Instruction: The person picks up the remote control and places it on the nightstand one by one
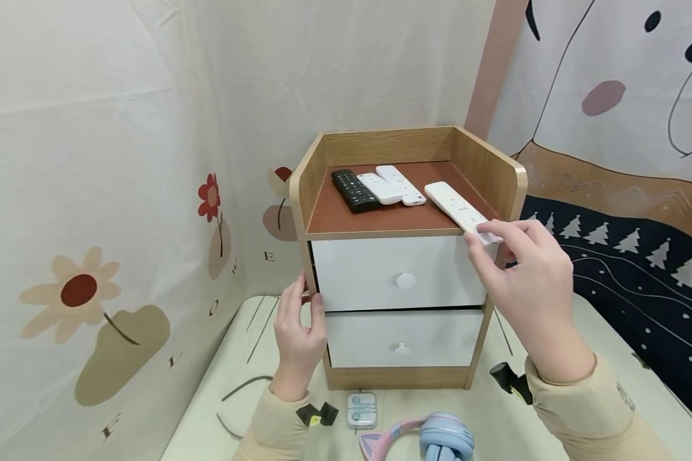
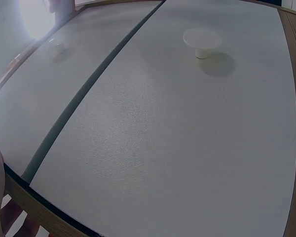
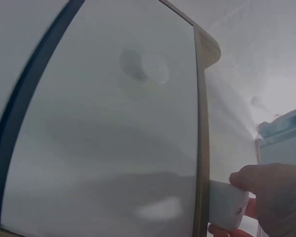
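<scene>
A small wooden cabinet [image 1: 398, 378] with two white drawer fronts stands on the bed-like surface. My right hand [image 1: 527, 282] pinches the near end of a long white remote control [image 1: 452, 203], which lies slanted over the front right of the brown top. In the right wrist view, the end of this remote control [image 3: 227, 205] juts past the cabinet edge between thumb and fingers. A black remote control [image 1: 354, 191] and two white ones, the shorter [image 1: 382, 189] and the longer [image 1: 402, 184], lie farther left. My left hand [image 1: 300, 326] rests against the cabinet's left side, thumb near the front edge.
Raised wooden walls edge the shelf at back and sides. Below the drawers lie an earphone case [image 1: 361, 410] and blue-and-pink headphones [image 1: 445, 435]. A grey cable [image 1: 245, 387] is at the left. The lower drawer front [image 1: 403, 339] has a white knob.
</scene>
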The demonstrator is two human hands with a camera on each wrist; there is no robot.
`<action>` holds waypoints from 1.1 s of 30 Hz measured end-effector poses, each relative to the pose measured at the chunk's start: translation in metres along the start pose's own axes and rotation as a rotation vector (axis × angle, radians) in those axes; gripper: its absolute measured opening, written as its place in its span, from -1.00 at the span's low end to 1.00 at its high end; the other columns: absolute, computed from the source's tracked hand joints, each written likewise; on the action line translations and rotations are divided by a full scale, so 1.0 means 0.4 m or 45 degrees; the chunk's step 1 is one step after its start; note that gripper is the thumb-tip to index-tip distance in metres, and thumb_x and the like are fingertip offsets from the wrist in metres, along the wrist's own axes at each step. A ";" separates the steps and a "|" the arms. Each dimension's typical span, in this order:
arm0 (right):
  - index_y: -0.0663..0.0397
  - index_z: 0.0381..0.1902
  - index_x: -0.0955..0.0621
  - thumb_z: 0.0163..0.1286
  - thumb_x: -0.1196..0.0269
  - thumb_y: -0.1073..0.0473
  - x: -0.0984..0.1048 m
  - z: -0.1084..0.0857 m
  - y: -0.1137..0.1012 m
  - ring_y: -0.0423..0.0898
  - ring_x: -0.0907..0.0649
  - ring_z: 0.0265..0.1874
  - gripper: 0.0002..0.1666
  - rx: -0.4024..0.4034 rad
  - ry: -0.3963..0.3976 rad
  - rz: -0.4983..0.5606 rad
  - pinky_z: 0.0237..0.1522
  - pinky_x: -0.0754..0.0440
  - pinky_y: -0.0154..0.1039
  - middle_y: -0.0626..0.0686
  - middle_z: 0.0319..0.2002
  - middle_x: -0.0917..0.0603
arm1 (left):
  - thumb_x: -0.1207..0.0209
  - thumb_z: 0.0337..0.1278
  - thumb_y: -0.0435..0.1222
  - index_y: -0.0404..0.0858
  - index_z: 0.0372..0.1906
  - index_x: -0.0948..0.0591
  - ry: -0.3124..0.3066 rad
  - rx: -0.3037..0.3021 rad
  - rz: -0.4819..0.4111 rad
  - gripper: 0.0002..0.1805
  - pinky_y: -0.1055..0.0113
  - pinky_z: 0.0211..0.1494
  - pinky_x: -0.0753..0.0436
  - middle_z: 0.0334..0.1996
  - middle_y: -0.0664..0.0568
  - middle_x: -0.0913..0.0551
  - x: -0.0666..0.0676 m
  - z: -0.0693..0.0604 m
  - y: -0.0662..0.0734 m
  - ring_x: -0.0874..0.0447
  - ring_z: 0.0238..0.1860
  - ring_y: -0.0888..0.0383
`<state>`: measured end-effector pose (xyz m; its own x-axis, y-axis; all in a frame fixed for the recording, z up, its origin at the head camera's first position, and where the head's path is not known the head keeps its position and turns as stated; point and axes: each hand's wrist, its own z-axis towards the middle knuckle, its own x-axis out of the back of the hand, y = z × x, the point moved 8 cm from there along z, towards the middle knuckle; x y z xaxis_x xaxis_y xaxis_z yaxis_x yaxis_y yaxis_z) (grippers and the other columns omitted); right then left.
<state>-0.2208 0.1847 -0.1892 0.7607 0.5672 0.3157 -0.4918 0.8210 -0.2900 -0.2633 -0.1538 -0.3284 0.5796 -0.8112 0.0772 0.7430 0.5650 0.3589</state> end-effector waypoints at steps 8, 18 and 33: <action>0.12 0.04 -0.85 0.49 -0.45 0.07 -0.024 0.033 -0.034 0.06 -0.62 -0.47 -0.70 0.081 -0.084 -0.122 -0.44 -0.47 -0.07 0.25 -0.16 -0.77 | -0.22 0.40 -0.56 -0.57 0.42 -0.56 -0.016 0.031 0.003 -0.48 0.66 0.29 -0.61 0.18 -0.41 -0.72 0.000 0.004 0.001 -0.74 0.14 -0.25; 0.04 0.11 -0.85 0.55 -0.29 0.02 -0.062 0.083 -0.049 0.22 -0.76 -0.40 -0.64 0.013 -0.298 -0.233 -0.55 -0.57 0.08 0.25 0.05 -0.82 | -0.23 0.41 -0.56 -0.55 0.44 -0.55 -0.024 0.033 0.006 -0.47 0.65 0.30 -0.60 0.20 -0.40 -0.72 -0.001 0.004 -0.002 -0.73 0.15 -0.24; 0.00 0.33 -0.76 0.58 -0.11 -0.02 -0.148 0.170 -0.046 0.26 -0.76 -0.03 -0.46 -0.076 -0.920 -0.382 -0.36 -0.71 0.15 0.26 0.27 -0.76 | -0.25 0.35 -0.59 -0.52 0.46 -0.55 -0.001 -0.060 0.039 -0.42 0.53 0.23 -0.71 0.18 -0.37 -0.74 -0.003 -0.001 0.001 -0.74 0.14 -0.18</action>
<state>-0.2856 0.1405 -0.1411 0.3827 0.2405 0.8920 -0.2695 0.9526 -0.1412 -0.2634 -0.1524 -0.3287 0.6024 -0.7934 0.0880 0.7397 0.5962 0.3121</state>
